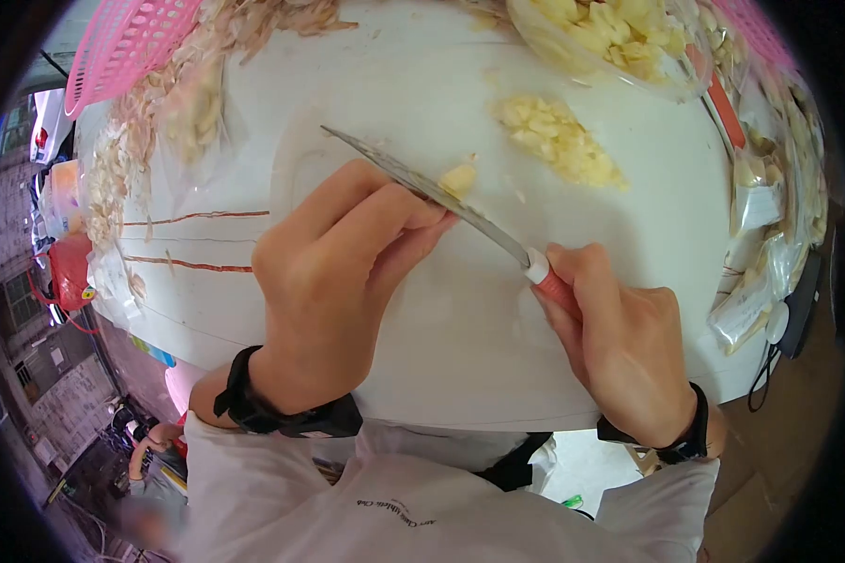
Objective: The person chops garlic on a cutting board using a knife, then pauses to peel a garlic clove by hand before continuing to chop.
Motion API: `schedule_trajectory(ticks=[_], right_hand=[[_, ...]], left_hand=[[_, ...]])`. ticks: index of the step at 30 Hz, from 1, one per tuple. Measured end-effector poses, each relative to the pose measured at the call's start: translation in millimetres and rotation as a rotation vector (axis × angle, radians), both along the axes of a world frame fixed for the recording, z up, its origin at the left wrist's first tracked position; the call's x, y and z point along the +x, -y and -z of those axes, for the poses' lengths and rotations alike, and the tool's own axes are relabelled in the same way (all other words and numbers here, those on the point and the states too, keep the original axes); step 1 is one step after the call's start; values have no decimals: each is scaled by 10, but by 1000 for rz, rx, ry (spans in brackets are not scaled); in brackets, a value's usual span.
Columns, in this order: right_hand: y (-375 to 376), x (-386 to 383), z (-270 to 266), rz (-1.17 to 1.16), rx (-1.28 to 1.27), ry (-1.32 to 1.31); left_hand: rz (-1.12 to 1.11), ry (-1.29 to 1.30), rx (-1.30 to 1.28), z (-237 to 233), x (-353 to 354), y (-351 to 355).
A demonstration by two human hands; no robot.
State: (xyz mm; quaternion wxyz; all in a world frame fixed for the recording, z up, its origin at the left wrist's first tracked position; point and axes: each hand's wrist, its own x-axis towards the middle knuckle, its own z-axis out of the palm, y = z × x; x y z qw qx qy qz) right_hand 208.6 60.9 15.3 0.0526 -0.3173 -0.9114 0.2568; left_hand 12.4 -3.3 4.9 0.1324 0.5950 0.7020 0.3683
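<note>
My right hand (pixel 620 347) is wrapped round the red handle with white collar of a knife (pixel 483 225). Its blade slants up to the left over the white tabletop. My left hand (pixel 333 272) is closed in a pinch against the near side of the blade, at a pale garlic clove (pixel 459 178) that shows just past the blade's far side. The part of the clove between my fingertips is hidden. Beyond the knife, a heap of cut garlic pieces (pixel 559 136) lies on the table.
A clear bowl (pixel 526 33) of peeled garlic stands at the back right, with a red-handled tool (pixel 723 108) beside it. Garlic skins (pixel 141 122) and a pink basket (pixel 127 52) line the left. Plastic bags (pixel 756 272) lie along the right edge. Another person (pixel 155 469) is at lower left.
</note>
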Motion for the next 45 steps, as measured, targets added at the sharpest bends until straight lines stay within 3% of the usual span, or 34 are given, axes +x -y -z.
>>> schedule_trajectory(ticks=[7,15,22,29,45], right_hand=[[40,-6,71,1,91,-49],[36,-106,-44,30,42,110],[6,-16,-11,38,-42,-10],[17,-3,-16,29,-22,5],[38,40,-11,11,-45,-5]], left_hand=[[17,-79,-45,-22,-21,12],[45,-44,9,14,2,27],[22,-62,27,0,-1,12],[-26,38,-32,-24,6,22],[45,-14,41,42,-30,33]])
